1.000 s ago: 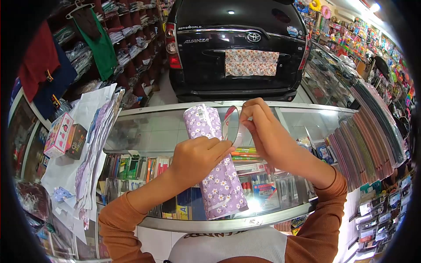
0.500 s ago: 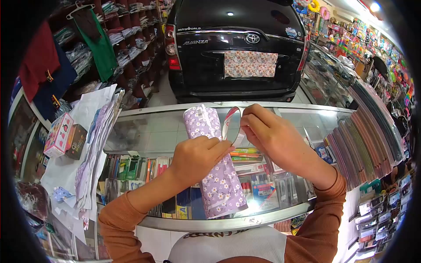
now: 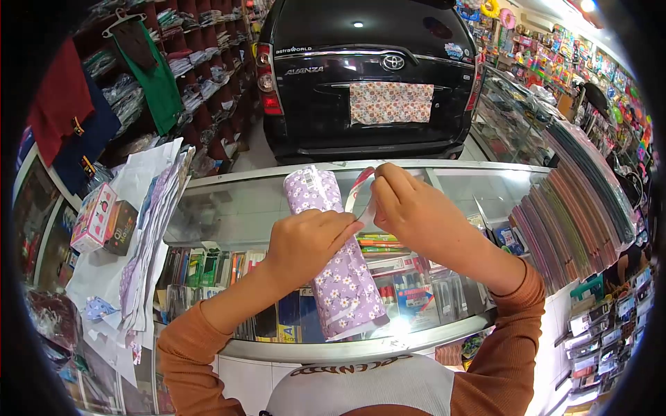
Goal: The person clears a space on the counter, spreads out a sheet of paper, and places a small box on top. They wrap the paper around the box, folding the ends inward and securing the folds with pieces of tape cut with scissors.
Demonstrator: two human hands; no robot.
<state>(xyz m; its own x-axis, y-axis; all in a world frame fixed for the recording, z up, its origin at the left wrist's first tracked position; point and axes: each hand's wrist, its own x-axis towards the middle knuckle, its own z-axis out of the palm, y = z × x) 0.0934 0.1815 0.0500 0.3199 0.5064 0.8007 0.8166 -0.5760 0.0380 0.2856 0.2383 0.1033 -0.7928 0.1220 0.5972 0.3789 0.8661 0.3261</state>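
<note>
A long parcel wrapped in purple paper with white flowers lies lengthwise on the glass counter. My left hand is closed across the middle of the parcel, its thumb at the lower edge of a roll of clear tape. My right hand pinches at the roll's right side, where a short whitish strip of tape shows between the two hands. The fingertips of both hands are partly hidden. A barcode label is on the parcel's far end.
Stacked wrapping paper sheets lie at the left with small boxes on them. A pile of plastic-covered books stands at the right. Pens and stationery sit under the glass. A black car is parked beyond the counter.
My right hand has shifted slightly left and turned, closer to my left hand. The tape roll is tilted differently, and the whitish strip shows between the hands. The parcel stays on the counter.
</note>
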